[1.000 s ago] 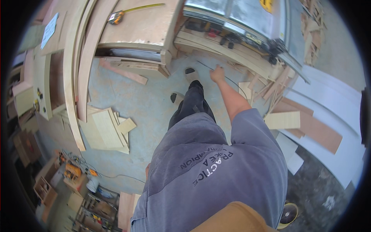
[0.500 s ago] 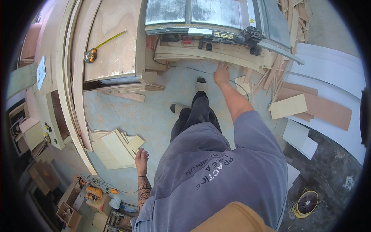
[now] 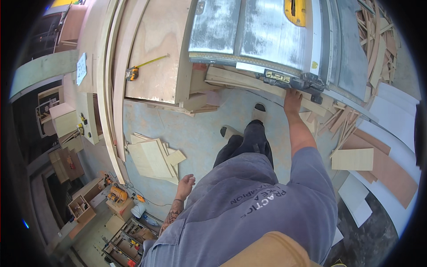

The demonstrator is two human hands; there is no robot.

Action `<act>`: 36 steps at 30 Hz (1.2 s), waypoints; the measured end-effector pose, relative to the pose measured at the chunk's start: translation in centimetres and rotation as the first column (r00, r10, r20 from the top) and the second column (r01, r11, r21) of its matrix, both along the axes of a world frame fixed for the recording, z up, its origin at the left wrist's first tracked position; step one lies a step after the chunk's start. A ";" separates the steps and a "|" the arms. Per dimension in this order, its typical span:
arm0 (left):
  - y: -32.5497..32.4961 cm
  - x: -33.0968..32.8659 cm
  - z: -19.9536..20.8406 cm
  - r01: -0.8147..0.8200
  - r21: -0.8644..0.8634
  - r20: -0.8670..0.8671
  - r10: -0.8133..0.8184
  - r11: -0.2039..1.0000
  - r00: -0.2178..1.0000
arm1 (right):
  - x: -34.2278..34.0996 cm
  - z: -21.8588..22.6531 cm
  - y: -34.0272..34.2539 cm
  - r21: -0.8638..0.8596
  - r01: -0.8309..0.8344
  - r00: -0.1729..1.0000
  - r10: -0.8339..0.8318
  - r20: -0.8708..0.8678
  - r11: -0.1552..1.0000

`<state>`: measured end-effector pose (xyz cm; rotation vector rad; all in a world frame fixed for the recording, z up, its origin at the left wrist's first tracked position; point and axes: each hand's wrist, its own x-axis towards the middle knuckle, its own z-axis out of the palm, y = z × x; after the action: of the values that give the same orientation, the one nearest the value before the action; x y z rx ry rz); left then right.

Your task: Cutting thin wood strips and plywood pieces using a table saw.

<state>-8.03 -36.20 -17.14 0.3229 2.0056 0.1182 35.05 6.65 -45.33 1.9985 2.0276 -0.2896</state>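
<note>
My right hand (image 3: pixel 292 100) reaches forward to the front edge of a table saw (image 3: pixel 267 35), just below the black clamp of its rip fence (image 3: pixel 314 84). Its fingers curl upward there, and their tips are hidden beneath the fence hardware, so what they grip cannot be made out. By my left side hangs my left hand (image 3: pixel 186 183), fingers loosely curled, with nothing visible in it. Close to that hand, thin plywood sheets (image 3: pixel 151 160) lie stacked on the floor. A yellow-and-black tape measure (image 3: pixel 132 74), its blade pulled out, rests on a plywood-topped cabinet (image 3: pixel 155 31) left of the saw.
Long boards (image 3: pixel 109 80) lean along the left. Wood offcuts (image 3: pixel 378 49) are heaped right of the saw, with white panels (image 3: pixel 396 115) and a brown board (image 3: pixel 391 173) nearer. An orange power tool (image 3: pixel 117 195) and cords lie at the lower left.
My right hand has risen from low in front of the saw to the underside of the fence clamp. The whole view has shifted, showing more of the saw top. My left hand stays by my side.
</note>
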 end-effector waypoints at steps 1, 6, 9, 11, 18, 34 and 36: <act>1.6 0.2 -0.1 0.065 0.005 0.003 -0.065 0.998 0.998 | 1.6 -0.3 -0.3 0.060 -0.038 0.999 0.037 0.012 0.997; 7.7 -1.4 -2.1 0.388 0.132 -0.140 -0.370 0.912 0.918 | 9.8 3.3 -4.5 0.024 -0.021 0.999 0.020 0.028 0.999; 16.8 -0.2 -0.5 0.431 0.295 -0.156 -0.403 0.853 0.902 | 15.5 6.7 -5.7 -0.135 -0.036 0.940 -0.012 -0.340 0.990; 21.4 0.0 -1.1 0.454 0.375 -0.156 -0.428 0.808 0.890 | 17.4 9.5 -8.1 -0.139 0.007 0.932 -0.057 -0.359 0.990; 28.4 -0.5 -3.7 0.623 0.327 -0.134 -0.617 0.711 0.775 | 11.5 8.1 -9.8 -0.034 -0.020 0.973 0.012 -0.230 0.999; 22.9 -11.2 -6.3 0.838 0.159 -0.056 -0.842 0.523 0.536 | 9.1 5.0 -7.7 0.160 0.034 0.995 -0.049 0.092 0.987; 23.7 -10.2 -4.6 0.829 0.268 -0.036 -0.855 0.490 0.517 | 11.8 8.2 -10.2 -0.042 0.113 0.994 -0.113 0.006 0.993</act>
<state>-18.27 -12.49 -21.74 1.4256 1.5063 -0.2447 46.86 -3.59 -37.17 2.0894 1.8933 -0.3488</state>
